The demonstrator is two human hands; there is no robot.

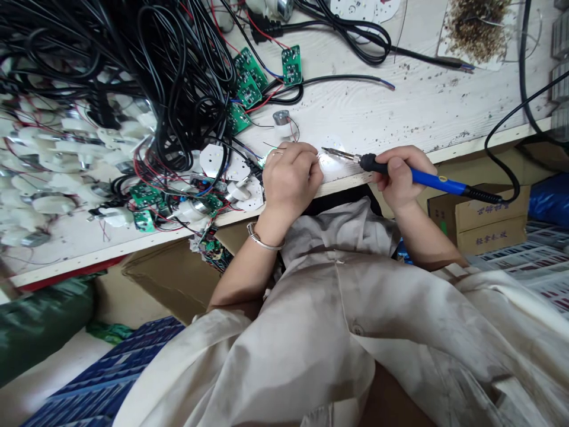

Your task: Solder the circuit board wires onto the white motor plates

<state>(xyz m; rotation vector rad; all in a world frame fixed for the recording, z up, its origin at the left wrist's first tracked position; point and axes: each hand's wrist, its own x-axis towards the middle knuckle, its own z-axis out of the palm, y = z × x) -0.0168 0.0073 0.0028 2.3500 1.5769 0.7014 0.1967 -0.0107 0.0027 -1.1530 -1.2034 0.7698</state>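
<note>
My right hand (402, 175) is closed around the blue handle of a soldering iron (438, 181), whose metal tip points left over the bench edge. Close to that tip is my left hand (291, 175), its fingers curled together on the tabletop. What those fingers pinch is hidden under them; a thin wire and a bit of green show at their far side. Just beyond my left hand stands a small motor (281, 123) with a white base and thin wires. White round boards (224, 161) and a tangle of wired parts lie to its left.
Black cables (178, 77) and many white motor units (53, 160) cover the left of the bench. Green circuit boards (292, 66) lie at the back. A card with brown residue (478, 29) is at back right. The iron's cord (502, 118) loops over the right edge.
</note>
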